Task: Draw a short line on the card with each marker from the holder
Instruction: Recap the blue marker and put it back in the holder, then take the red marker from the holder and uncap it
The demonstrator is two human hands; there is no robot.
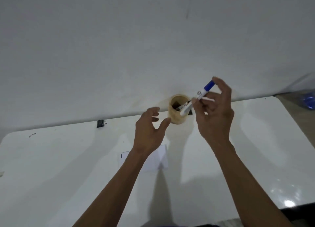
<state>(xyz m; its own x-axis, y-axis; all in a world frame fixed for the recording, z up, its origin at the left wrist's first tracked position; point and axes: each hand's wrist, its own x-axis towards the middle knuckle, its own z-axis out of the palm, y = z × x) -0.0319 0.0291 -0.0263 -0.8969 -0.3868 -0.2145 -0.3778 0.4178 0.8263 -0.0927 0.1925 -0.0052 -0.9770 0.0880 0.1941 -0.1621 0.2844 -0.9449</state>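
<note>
Head view: right hand (214, 111) pinches blue-capped marker (198, 96), lower end at holder (177, 111) mouth, just left of it. Left hand (150, 129) spread, empty, above card (162, 158). Taking or returning unclear; uncapping likely needs both hands.

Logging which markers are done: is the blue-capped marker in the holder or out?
Out. The right hand holds the blue-capped marker tilted above the wooden holder, cap on.

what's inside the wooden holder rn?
The wooden holder shows dark-and-white marker ends leaning inside; their count is unclear, and the blue-capped marker in the right hand covers part of the opening.
</note>
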